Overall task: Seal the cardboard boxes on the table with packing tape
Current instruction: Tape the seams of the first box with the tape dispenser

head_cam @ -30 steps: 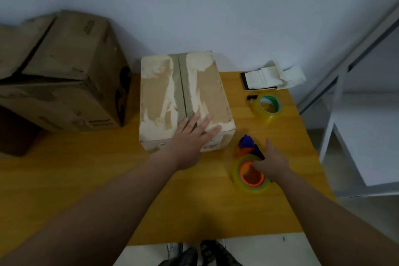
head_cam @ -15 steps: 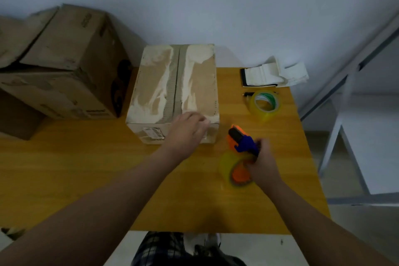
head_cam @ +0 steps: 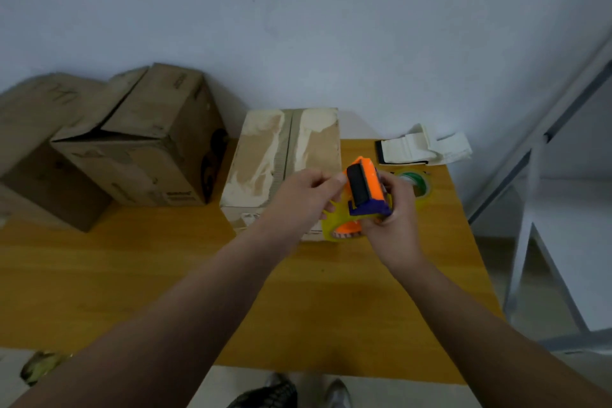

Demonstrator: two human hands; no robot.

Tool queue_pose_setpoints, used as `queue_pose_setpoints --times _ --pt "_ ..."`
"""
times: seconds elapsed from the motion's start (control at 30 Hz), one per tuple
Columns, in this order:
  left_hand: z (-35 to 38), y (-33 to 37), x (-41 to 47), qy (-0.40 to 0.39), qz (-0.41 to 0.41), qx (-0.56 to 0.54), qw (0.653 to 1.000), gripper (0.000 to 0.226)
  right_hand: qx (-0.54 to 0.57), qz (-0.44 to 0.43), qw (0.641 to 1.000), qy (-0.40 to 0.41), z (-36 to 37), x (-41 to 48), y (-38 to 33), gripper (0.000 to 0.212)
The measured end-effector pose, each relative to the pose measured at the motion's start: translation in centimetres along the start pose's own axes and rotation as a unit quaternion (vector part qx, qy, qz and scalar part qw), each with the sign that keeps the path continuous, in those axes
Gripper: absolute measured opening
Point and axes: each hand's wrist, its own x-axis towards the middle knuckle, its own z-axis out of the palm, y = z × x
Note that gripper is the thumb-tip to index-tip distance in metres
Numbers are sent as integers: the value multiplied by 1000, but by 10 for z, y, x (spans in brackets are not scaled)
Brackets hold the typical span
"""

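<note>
A worn cardboard box [head_cam: 265, 156] with its flaps closed stands at the middle back of the wooden table [head_cam: 132, 275]. Just above the table, in front of the box's right corner, my right hand [head_cam: 390, 212] grips an orange and blue tape dispenser [head_cam: 364, 192] loaded with a yellowish roll. My left hand [head_cam: 301, 199] is at the dispenser's left side, with its fingertips pinched at the tape by the black roller. A larger brown cardboard box [head_cam: 139, 142] with its flaps partly open stands at the left.
A loose roll of clear tape [head_cam: 417, 182] with a green core lies right of the box. Folded white paper on a dark pad [head_cam: 420, 149] lies at the back right corner. A white metal rack [head_cam: 563, 209] stands right of the table. More cardboard is at far left.
My right hand lifted the tape dispenser off the table and turned its roller upward. My left hand left the top of the box and came over to the dispenser.
</note>
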Motion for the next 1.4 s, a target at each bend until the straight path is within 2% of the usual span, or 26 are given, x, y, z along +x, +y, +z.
queue_pose_setpoints --times 0.17,0.3,0.4,0.53,0.63,0.7,0.9,1.2,1.4 --pt "-39 9 5 20 24 125 992 22 -163 -18 982 -98 14 1 -20 71" --pt "-88 13 11 12 44 176 983 24 -59 -16 989 -133 38 6 -46 87" --pt "-128 8 16 -6 35 165 986 23 -103 -69 977 -173 61 10 -62 98" --pt "-178 -18 21 -9 29 243 970 27 -256 -156 929 -216 82 19 -78 97" --pt "-212 -53 23 32 13 252 967 26 -419 -150 862 -243 74 27 -73 96" --pt "-222 -82 22 32 -3 248 968 30 -496 -141 816 -262 73 29 -71 95" --pt "-209 -149 37 49 -65 214 973 37 -585 -178 730 -304 111 31 -83 80" --pt "-199 -196 58 84 -88 196 973 39 -638 -148 677 -335 149 37 -97 74" --pt "-198 -202 69 87 -76 187 976 42 -644 -134 672 -340 153 44 -101 73"
